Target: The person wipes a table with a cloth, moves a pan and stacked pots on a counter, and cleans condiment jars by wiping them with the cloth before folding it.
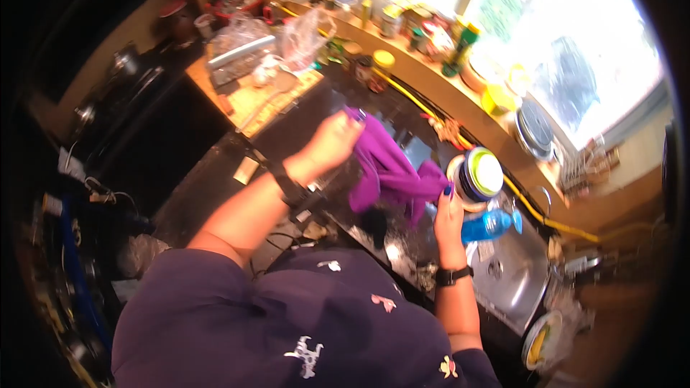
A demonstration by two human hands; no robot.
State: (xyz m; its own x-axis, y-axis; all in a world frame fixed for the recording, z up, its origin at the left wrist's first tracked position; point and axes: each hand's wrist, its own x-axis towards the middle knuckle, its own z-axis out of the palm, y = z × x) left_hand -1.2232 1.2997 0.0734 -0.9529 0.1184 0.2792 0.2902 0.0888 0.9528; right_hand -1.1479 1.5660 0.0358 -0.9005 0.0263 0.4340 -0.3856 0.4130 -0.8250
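A purple cloth (388, 165) hangs stretched between my two hands above the dark countertop (280, 129). My left hand (336, 140) is closed on its upper left end. My right hand (450, 208) pinches the opposite end, near a stack of bowls or lids (483, 174) with white and lime-green tops. Just beside my right hand lies or leans a blue bottle with a pump top (489, 225), at the edge of the sink. Whether my right hand touches the stack I cannot tell.
The metal sink (514, 273) is at the right. A wooden board (251, 111) with plastic bags (305, 36) is at the far left. Jars and bottles line the window ledge (424, 65), with a yellow cable (420, 104) along it. A stove (129, 136) stands left.
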